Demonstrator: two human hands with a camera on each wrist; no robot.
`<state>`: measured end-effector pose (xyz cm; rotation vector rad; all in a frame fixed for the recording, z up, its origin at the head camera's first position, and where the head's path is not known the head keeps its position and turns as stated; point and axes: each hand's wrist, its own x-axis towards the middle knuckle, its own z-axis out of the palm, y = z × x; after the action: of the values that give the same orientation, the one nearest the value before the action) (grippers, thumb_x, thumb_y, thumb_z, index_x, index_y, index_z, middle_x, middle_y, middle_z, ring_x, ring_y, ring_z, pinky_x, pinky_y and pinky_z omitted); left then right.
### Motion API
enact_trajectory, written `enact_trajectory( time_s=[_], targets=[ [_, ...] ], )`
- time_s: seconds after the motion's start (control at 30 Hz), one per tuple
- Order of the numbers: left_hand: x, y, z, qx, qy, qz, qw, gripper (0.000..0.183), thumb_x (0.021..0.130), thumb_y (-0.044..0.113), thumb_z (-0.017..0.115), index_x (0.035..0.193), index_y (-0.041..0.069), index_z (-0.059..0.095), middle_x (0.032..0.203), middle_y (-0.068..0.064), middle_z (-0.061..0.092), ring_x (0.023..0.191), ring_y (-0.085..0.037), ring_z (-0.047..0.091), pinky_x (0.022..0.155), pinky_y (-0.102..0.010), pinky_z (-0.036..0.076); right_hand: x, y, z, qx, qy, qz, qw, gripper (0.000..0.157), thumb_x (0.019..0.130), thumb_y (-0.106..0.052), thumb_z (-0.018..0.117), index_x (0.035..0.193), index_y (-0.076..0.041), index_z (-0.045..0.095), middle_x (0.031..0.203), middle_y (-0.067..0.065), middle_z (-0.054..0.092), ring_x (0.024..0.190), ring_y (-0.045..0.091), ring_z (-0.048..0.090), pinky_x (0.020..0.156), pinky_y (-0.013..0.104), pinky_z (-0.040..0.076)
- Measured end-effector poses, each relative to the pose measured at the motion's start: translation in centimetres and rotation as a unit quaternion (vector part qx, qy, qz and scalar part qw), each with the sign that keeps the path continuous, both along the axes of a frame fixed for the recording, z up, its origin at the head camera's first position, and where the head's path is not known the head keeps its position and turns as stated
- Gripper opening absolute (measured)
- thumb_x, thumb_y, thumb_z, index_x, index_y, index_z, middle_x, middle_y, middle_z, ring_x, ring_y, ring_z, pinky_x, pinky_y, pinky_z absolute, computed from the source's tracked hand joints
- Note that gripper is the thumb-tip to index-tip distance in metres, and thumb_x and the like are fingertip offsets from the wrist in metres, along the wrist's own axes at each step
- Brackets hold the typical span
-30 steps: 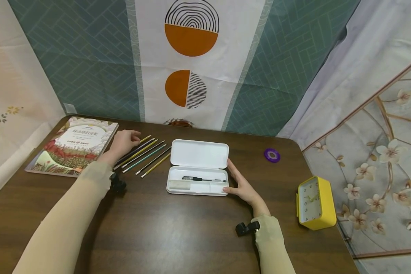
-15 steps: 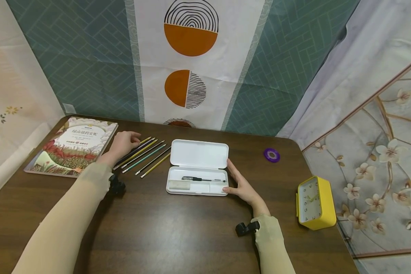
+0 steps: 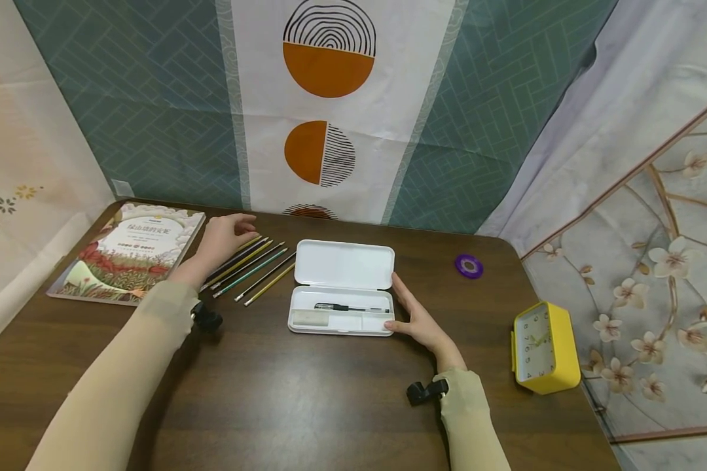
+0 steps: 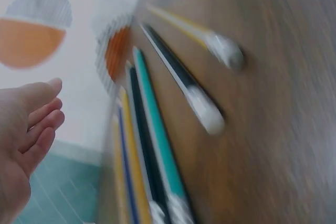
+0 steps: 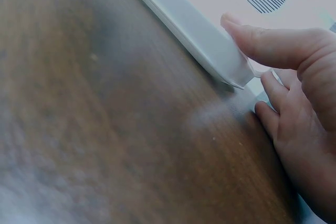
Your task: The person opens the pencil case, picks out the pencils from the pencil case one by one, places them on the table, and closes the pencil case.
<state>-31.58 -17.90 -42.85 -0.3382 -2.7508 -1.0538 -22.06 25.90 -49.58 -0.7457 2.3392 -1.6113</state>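
My left hand [image 3: 226,235] hovers over the far end of a row of pencils [image 3: 249,274], fingers loosely bent. In the left wrist view nothing shows between its thumb and fingers, and the pencils lie beside it with their eraser ends toward the camera. A white pencil case [image 3: 344,265] lies with its lid raised, holding a black pen [image 3: 347,308] and a whitish eraser [image 3: 310,318]. My right hand [image 3: 421,322] rests at the case's right side, thumb on the near corner and index finger stretched along toward the lid. The right wrist view shows that thumb [image 5: 273,45] on the case's edge.
A picture-covered book [image 3: 132,245] lies at the back left, left of the pencils. A purple ring-shaped object [image 3: 469,266] lies at the back right. A yellow alarm clock [image 3: 545,348] stands near the table's right edge. Patterned cloths hang around the table [image 3: 306,399].
My left hand has moved slightly up and to the right over the pencils' far ends, its fingers reaching farther out. The right hand and the pencil case have stayed in place.
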Motion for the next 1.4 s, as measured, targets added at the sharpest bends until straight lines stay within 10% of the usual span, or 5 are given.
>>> enact_trajectory(
  time_s=[0.33,1.4],
  targets=[
    [0.4,4.5,2.6,0.014,-0.011,-0.064,0.9978,0.048,0.088,0.011,0.072,0.132,-0.002,0.057,0.116,-0.024,0.068,0.105,-0.038,0.065,0.094,-0.050,0.051,0.1,-0.3,0.4,-0.001,-0.019,-0.011,1.000,0.102,0.082,0.005,0.071,0.158,-0.008,0.005,0.165,0.014,0.003,0.152,0.034,0.005,0.119,0.057,0.008],
    [0.2,7.6,-0.1,0.006,-0.108,-0.131,0.9855,0.047,0.088,0.008,0.072,0.132,-0.003,0.058,0.118,-0.021,0.067,0.107,-0.034,0.065,0.093,-0.045,0.054,0.1,-0.1,0.2,0.014,-0.015,-0.013,1.000,0.103,0.083,-0.003,0.074,0.159,-0.012,0.005,0.165,0.010,0.003,0.152,0.031,0.006,0.122,0.040,0.013]
  ],
)
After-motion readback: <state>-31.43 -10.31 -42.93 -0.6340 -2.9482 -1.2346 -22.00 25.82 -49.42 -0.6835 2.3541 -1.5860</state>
